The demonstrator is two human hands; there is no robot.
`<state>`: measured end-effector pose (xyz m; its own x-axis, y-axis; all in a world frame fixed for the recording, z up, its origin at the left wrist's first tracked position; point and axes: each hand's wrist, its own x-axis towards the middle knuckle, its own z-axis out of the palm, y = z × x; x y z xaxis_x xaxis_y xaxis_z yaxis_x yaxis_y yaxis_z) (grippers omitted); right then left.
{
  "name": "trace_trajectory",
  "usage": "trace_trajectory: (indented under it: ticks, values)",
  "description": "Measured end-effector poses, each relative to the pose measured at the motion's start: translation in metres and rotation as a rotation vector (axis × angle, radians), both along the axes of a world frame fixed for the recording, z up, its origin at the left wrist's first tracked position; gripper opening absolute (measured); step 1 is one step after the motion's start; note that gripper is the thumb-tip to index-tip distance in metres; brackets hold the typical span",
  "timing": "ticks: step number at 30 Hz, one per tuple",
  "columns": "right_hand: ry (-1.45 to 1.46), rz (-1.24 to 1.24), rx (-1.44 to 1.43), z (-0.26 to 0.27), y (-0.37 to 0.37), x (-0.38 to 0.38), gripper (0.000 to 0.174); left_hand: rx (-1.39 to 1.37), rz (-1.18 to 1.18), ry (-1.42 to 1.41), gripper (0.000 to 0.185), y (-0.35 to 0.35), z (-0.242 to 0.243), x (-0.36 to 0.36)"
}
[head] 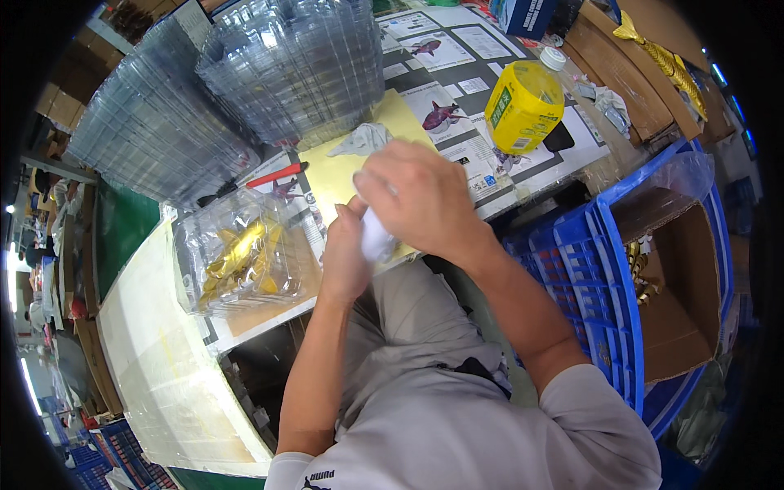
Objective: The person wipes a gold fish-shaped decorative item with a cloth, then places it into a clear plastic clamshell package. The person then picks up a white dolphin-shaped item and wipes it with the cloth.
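Observation:
My left hand (346, 251) is closed around a blurred white cloth-like bundle (375, 236) above the table's near edge. Over the top of it, my right hand (422, 193) is bent and blurred by motion; whether its fingers grip the bundle is hard to tell. Beneath both lies a yellow sheet (334, 177), with a crumpled grey-white cloth (362, 139) just beyond the hands. A red-handled tool (277, 175) rests to the left. Gold plastic fish-shaped pieces (242, 251) sit inside a clear plastic tray (288, 278) left of my left hand.
Tall stacks of clear plastic trays (294, 67) (165, 116) stand at the back left. A yellow plastic bottle (523, 107) with a white cap is beside a black phone-like object (559, 137). At right, a blue crate (563, 257) holds a cardboard box (680, 306) with gold pieces. A gold fish (667, 64) lies beyond.

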<state>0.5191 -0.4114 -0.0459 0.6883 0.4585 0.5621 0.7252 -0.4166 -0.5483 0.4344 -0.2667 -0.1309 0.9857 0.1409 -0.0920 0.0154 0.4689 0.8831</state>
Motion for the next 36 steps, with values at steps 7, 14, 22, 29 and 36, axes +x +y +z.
trace_trajectory:
  ticks: [7, 14, 22, 29, 36]
  values:
    - [0.798, 0.092, 0.273, -0.021, 0.002, 0.023, 0.028, -0.059, 0.022, -0.067, 0.073, 0.001, 0.005, -0.006]
    - [1.036, 0.167, 0.793, -0.037, -0.007, -0.02, 0.033, -0.201, -0.036, -0.029, 0.08, 0.008, 0.007, -0.004]
    - [1.017, 0.075, 0.824, -0.041, -0.006, -0.024, 0.033, -0.101, -0.062, -0.08, 0.075, 0.006, 0.001, -0.005]
    - [0.951, 0.043, 0.801, -0.057, -0.007, -0.012, 0.036, -0.082, -0.123, -0.063, 0.071, 0.003, 0.005, -0.004]
    - [0.994, 0.079, 0.785, -0.053, -0.01, -0.018, 0.034, -0.068, -0.14, -0.023, 0.069, 0.005, 0.013, -0.004]
